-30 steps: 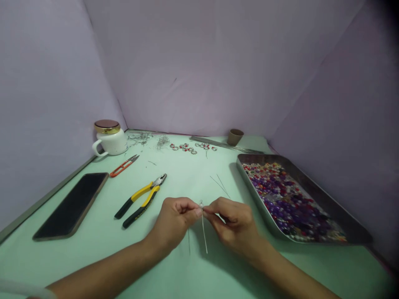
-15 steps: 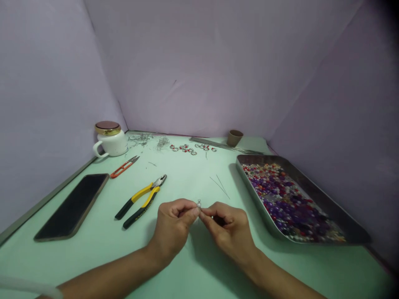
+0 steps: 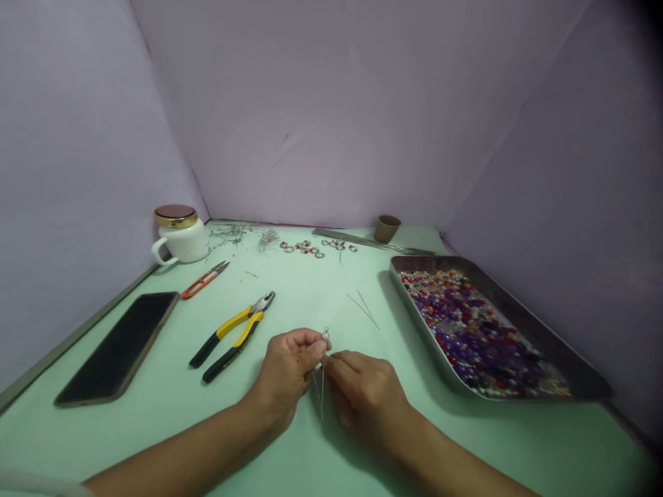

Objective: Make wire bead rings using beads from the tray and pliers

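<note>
My left hand [image 3: 287, 366] is closed in a pinch on a thin metal wire [image 3: 322, 386] with a small pale bead [image 3: 326, 334] at its top end. The wire hangs down between my hands to the green table. My right hand [image 3: 365, 397] is closed too, its fingertips pinching the same wire just below the bead. Both hands rest low over the table's near middle, touching each other at the fingertips.
Yellow-handled pliers [image 3: 233, 335] lie left of my hands, orange snips [image 3: 204, 278] and a black phone [image 3: 121, 345] further left. A metal tray [image 3: 523, 324] of coloured beads sits on the right. A white lidded mug [image 3: 181, 235], beaded rings [image 3: 311, 247], loose wires [image 3: 365, 308] and a small cup [image 3: 387, 228] lie behind.
Both hands have drawn slightly nearer and lower. The right hand's fingertips have slid down the wire, which shows again hanging below the bead.
</note>
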### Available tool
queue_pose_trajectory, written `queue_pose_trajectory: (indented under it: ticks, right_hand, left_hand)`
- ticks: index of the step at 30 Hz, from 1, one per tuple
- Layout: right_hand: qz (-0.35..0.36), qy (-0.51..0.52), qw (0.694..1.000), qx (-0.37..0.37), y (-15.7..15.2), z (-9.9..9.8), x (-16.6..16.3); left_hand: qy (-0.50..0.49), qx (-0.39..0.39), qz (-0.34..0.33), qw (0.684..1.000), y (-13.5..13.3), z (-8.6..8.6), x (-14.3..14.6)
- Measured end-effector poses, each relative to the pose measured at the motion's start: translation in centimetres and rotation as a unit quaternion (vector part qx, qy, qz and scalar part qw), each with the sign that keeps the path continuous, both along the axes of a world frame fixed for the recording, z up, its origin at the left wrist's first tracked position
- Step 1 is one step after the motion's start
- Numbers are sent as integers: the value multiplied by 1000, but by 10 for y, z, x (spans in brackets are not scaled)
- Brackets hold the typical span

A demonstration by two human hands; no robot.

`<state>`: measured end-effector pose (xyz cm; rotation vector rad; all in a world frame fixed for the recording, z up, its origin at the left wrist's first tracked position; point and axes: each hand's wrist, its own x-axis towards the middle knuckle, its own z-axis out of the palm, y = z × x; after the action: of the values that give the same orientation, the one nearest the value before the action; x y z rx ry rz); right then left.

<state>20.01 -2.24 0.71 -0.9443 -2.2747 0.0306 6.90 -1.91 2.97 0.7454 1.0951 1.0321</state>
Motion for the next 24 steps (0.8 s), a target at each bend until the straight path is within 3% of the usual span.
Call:
queue_pose_trajectory:
  ticks: [4, 7, 10, 13, 15, 18, 20, 24]
  right_hand:
    - [-4, -55, 998, 37, -7, -7, -4]
    - [20, -100, 995, 5, -10, -6, -5]
    - [70, -134, 985, -78, -3, 8, 2]
    - [85, -100, 958, -254, 12, 29, 18]
    - [33, -3, 922, -387, 21, 39, 26]
    - [21, 172, 800, -574, 27, 42, 28]
    - [38, 217, 737, -640, 25, 39, 23]
    - [31, 205, 716, -666, 17, 32, 13]
  left_hand:
    - [11, -17, -42, 999, 2, 1, -1]
    - [50, -37, -89, 994, 8, 2, -5]
    - [75, -47, -153, 984, 15, 5, -14]
    - [122, -28, -214, 969, 20, 12, -22]
    - [171, -12, -258, 951, 21, 15, -26]
    - [197, 7, -326, 924, 19, 16, -28]
    - [203, 18, -357, 911, 17, 16, -27]
    - [246, 20, -391, 887, 13, 16, -25]
